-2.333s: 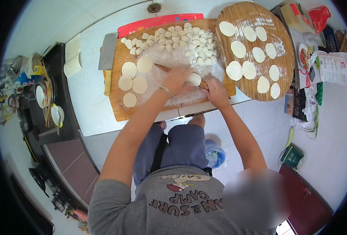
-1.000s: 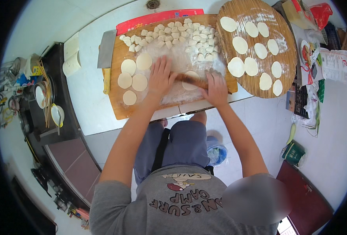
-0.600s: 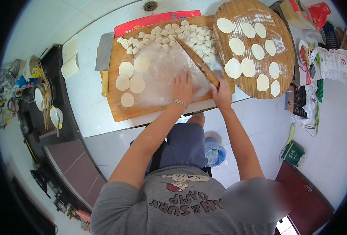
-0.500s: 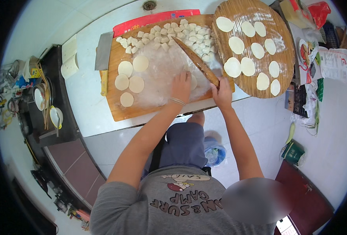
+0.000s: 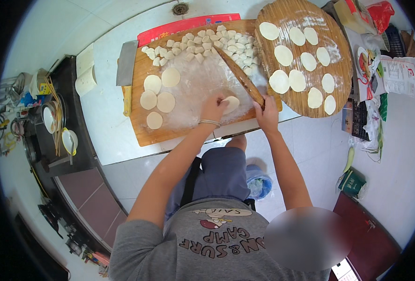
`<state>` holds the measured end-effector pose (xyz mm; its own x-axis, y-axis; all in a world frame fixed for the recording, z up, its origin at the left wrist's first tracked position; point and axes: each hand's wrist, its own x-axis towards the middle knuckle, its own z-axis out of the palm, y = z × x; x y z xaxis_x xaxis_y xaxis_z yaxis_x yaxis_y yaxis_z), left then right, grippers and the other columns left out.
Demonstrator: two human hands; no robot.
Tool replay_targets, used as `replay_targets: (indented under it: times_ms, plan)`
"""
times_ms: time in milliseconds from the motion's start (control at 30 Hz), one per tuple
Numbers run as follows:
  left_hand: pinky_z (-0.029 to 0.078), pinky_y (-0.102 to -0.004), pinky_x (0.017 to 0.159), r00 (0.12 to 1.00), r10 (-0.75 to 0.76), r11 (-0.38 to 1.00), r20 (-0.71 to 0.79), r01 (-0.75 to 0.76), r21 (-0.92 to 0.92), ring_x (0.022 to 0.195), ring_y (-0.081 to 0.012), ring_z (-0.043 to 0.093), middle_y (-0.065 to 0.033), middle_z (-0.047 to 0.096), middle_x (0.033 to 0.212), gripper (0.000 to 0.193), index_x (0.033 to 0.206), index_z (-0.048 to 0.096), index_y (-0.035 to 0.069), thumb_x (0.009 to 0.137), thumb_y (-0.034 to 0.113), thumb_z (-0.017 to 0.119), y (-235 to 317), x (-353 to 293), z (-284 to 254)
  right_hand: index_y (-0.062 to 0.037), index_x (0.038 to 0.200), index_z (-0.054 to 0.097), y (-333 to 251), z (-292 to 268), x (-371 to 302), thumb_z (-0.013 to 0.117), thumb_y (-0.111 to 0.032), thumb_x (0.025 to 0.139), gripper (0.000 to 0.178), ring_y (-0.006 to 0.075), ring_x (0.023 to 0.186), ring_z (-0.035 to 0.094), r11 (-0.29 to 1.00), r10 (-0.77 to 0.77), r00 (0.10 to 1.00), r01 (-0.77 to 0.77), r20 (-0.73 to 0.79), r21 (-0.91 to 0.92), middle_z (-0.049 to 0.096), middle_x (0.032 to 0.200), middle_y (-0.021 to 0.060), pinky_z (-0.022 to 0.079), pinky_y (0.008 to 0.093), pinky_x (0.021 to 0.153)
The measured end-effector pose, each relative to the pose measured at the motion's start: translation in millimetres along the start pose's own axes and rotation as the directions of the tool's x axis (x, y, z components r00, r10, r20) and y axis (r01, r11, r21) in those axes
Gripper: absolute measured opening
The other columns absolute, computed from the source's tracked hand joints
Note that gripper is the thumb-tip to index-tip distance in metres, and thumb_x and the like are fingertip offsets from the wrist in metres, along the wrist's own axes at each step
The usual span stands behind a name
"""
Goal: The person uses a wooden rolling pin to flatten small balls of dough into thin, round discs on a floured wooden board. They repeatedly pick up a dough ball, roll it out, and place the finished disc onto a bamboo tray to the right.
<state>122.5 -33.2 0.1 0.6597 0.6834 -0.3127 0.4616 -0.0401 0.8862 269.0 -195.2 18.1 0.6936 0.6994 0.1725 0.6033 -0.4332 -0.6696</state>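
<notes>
On a floured wooden board (image 5: 144,133), my left hand (image 5: 212,110) pinches the left edge of a round dough wrapper (image 5: 231,105). My right hand (image 5: 266,115) is wrapped round the near end of a tapered wooden rolling pin (image 5: 239,76). The pin slants away to the far left, just right of that wrapper, its far tip by the dough pieces. Several rolled dough rounds (image 5: 166,102) lie flat on the board's left part. Many small dough pieces (image 5: 198,41) are spread along its far side.
A cleaver (image 5: 127,63) with a yellow handle rests at the board's left edge. To the right, a round wooden board (image 5: 335,44) bears several flat wrappers. A red sheet (image 5: 170,33) sticks out behind the main board. Below the counter stands a blue bin (image 5: 259,183).
My left hand has drawn back slightly toward me, its fingers curling from stretched out to a pinch on the wrapper's edge. More of the wrapper shows. The rolling pin has barely moved.
</notes>
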Motion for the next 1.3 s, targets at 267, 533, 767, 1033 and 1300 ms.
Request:
replay_targets:
  times_ms: [267, 533, 767, 1033, 1300]
  plan:
    - [0.044, -0.0453, 0.094, 0.877, 0.357, 0.871, -0.32, -0.189, 0.453, 0.108, -0.0323, 0.057, -0.0171, 0.059, 0.12, 0.041, 0.124, 0.055, 0.006, 0.087, 0.02, 0.063, -13, -37, -56, -0.0043, 0.105, 0.056, -8, -10, -7, 0.072, -0.022, 0.079, 0.035, 0.0356, 0.084, 0.057, 0.945, -0.158, 0.928, 0.241, 0.337, -0.223, 0.055, 0.093, 0.0146, 0.047, 0.0435, 0.074]
    - [0.019, -0.0501, 0.116, 0.908, 0.405, 0.491, 0.102, -0.311, 0.814, 0.142, -0.0344, 0.025, -0.0124, 0.033, 0.153, 0.057, 0.144, 0.04, 0.01, 0.095, 0.037, 0.048, -2, 24, -64, -0.0055, 0.135, 0.046, -15, 24, 14, 0.06, -0.033, 0.086, 0.058, 0.0413, 0.123, 0.044, 0.889, -0.168, 0.96, 0.245, 0.222, -0.388, 0.045, 0.137, 0.0221, 0.035, 0.0499, 0.103]
    - [0.022, -0.0504, 0.115, 0.898, 0.417, 0.585, 0.144, -0.386, 0.713, 0.142, -0.0336, 0.027, -0.013, 0.032, 0.154, 0.06, 0.144, 0.04, 0.01, 0.093, 0.041, 0.048, -35, -24, -72, -0.0037, 0.143, 0.038, -29, 18, -36, 0.058, -0.04, 0.086, 0.07, 0.0391, 0.134, 0.035, 0.86, -0.207, 0.933, 0.316, 0.294, -0.4, 0.037, 0.146, 0.0222, 0.025, 0.0527, 0.112]
    - [0.038, -0.0464, 0.103, 0.789, 0.614, 0.561, -0.026, -0.413, 0.718, 0.123, -0.0338, 0.046, -0.019, 0.049, 0.133, 0.046, 0.129, 0.052, 0.006, 0.088, 0.026, 0.06, 22, 51, -49, -0.0029, 0.114, 0.054, -5, 12, 29, 0.068, -0.029, 0.081, 0.044, 0.0358, 0.093, 0.055, 0.896, -0.34, 0.865, 0.417, 0.369, -0.152, 0.055, 0.098, 0.0164, 0.044, 0.0458, 0.084]
    - [0.047, -0.0435, 0.083, 0.894, 0.442, 0.711, 0.076, -0.4, 0.578, 0.098, -0.0375, 0.056, -0.0177, 0.055, 0.108, 0.031, 0.104, 0.057, 0.004, 0.077, 0.014, 0.069, 1, 11, 5, 0.0004, 0.109, 0.053, 13, -2, 0, 0.07, -0.017, 0.082, 0.037, 0.0394, 0.087, 0.057, 0.978, -0.124, 0.989, 0.135, 0.075, -0.162, 0.057, 0.098, 0.0197, 0.047, 0.0458, 0.074]
